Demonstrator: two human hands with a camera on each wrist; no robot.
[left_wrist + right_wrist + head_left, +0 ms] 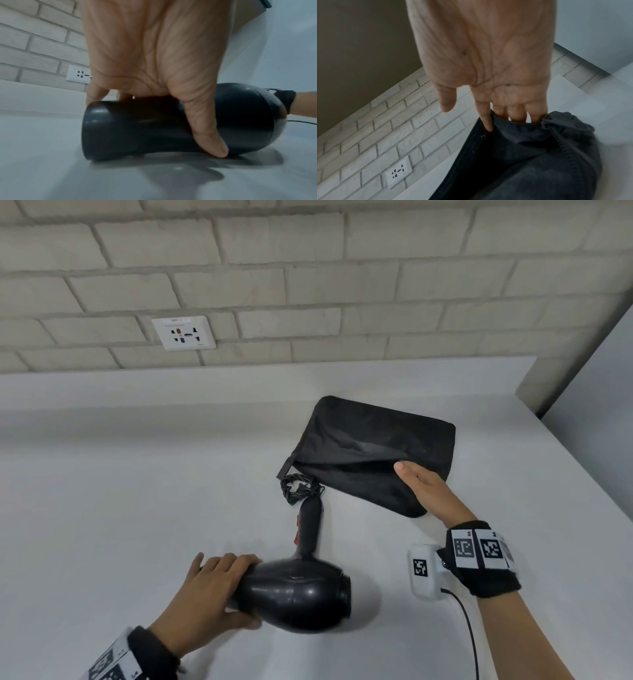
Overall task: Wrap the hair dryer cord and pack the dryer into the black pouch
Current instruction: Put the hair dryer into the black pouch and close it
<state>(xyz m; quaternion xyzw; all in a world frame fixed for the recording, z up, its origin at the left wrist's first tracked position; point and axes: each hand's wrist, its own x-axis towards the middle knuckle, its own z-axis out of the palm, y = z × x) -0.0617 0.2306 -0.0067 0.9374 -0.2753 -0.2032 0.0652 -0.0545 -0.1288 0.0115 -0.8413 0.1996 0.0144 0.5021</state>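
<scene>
Left hand (209, 594) grips dryer (294, 594) barrel, handle and bundled cord (299, 489) pointing toward pouch (363, 450) mouth; right hand (428, 494) fingers hooked inside, holding it open.

Left hand (209, 594): fingers and thumb curled round the dryer barrel (154, 129).
Right hand (424, 491): fingers hooked into the pouch opening (522, 129).

A pale grey worktop (137, 508) runs back to a wall of whitewashed brick (308, 268) — the mortar lines show darker. Low on that wall sits a white socket plate (184, 332), its openings unoccupied, with small red and blue marks. At the right stands a plain grey panel (603, 392) — its edge meets the worktop's far corner.
</scene>
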